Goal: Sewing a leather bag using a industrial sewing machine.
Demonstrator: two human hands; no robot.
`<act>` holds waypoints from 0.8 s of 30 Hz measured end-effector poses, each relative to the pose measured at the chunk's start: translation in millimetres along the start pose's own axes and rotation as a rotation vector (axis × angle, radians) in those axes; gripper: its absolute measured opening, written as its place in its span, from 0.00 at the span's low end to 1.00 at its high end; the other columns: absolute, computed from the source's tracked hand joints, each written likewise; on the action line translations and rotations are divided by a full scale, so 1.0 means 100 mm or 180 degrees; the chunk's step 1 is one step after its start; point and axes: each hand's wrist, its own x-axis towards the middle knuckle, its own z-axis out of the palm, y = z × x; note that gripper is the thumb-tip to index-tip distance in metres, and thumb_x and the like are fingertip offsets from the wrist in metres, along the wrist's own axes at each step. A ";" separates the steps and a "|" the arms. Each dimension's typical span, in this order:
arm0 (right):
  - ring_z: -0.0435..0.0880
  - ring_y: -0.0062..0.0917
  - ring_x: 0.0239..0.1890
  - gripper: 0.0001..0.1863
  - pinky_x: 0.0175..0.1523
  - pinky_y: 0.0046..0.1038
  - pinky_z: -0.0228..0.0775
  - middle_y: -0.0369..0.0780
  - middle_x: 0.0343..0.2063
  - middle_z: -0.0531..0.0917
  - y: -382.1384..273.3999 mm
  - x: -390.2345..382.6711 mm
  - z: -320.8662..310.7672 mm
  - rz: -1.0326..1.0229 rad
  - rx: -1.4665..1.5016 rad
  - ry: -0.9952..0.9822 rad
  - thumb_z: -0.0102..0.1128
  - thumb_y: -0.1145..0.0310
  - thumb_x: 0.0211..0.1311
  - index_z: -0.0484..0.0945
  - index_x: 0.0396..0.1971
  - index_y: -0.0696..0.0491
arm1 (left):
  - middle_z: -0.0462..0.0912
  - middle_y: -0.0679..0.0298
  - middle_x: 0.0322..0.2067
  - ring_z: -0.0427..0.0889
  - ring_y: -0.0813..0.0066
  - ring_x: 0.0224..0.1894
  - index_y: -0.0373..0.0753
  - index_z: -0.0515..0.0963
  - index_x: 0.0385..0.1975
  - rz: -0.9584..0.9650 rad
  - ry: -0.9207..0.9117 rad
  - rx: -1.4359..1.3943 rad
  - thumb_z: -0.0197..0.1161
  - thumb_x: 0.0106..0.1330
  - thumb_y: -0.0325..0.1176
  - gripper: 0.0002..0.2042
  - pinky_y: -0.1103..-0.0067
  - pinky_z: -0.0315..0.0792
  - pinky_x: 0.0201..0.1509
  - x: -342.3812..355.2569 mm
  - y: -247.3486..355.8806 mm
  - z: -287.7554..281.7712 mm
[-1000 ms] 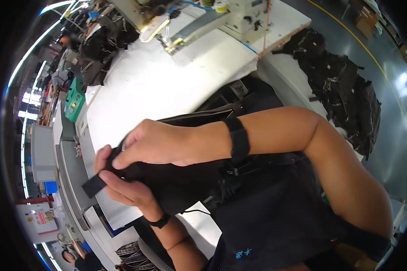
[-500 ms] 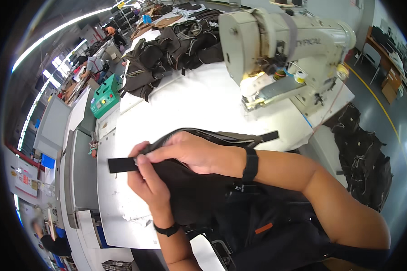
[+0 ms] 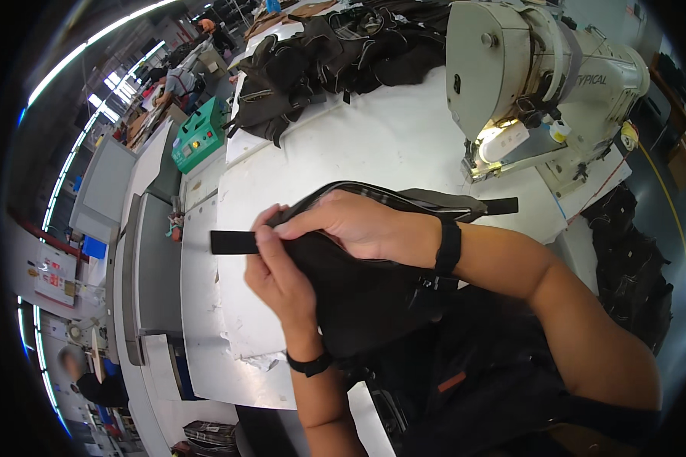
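A dark brown fabric bag piece [image 3: 366, 301] hangs from my hands over the near edge of the white table. A curved zipper [image 3: 373, 192] runs along its upper edge. My left hand [image 3: 282, 278] pinches the piece's left corner, thumb and fingers closed beside a black strap tab [image 3: 234, 242] that sticks out to the left. From above, my right hand [image 3: 358, 225] grips the same corner, its fingertips close to the left thumb and partly hidden by cloth. A second black tab [image 3: 501, 206] points out at the right end, apart from both hands.
An industrial sewing machine [image 3: 541, 99], its lamp lit, stands at the right of the white table [image 3: 343, 152]. Dark bag pieces [image 3: 343, 57] are heaped at the back. A green device [image 3: 200, 137] sits at the left. More dark pieces [image 3: 629, 259] hang at the right.
The view has shifted, so the table, machine and hands appear farther right and higher. Both hands keep their grip on the same corner of the bag piece.
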 end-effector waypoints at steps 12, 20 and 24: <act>0.85 0.20 0.39 0.08 0.46 0.23 0.79 0.37 0.37 0.87 0.05 0.25 0.13 -0.0030 -0.0159 -0.0119 0.70 0.70 0.67 0.86 0.41 0.57 | 0.88 0.55 0.43 0.84 0.72 0.48 0.27 0.82 0.52 0.0666 0.0103 0.0845 0.45 0.83 0.39 0.21 0.77 0.75 0.57 0.11 0.07 -0.21; 0.80 0.15 0.37 0.19 0.43 0.22 0.72 0.33 0.36 0.85 -0.02 -0.10 -0.14 -0.0340 -0.2714 -0.0051 0.68 0.56 0.69 0.87 0.46 0.58 | 0.90 0.56 0.41 0.84 0.73 0.42 0.29 0.84 0.49 0.0728 0.0394 0.1161 0.47 0.82 0.37 0.20 0.77 0.75 0.50 0.27 -0.16 -0.23; 0.72 0.13 0.29 0.16 0.38 0.22 0.67 0.32 0.23 0.80 0.04 -0.31 -0.31 -0.0560 -0.3505 0.0308 0.68 0.59 0.67 0.89 0.39 0.59 | 0.89 0.56 0.38 0.83 0.72 0.39 0.32 0.86 0.47 0.0683 0.0342 0.1394 0.49 0.81 0.37 0.19 0.75 0.74 0.48 0.25 -0.22 -0.21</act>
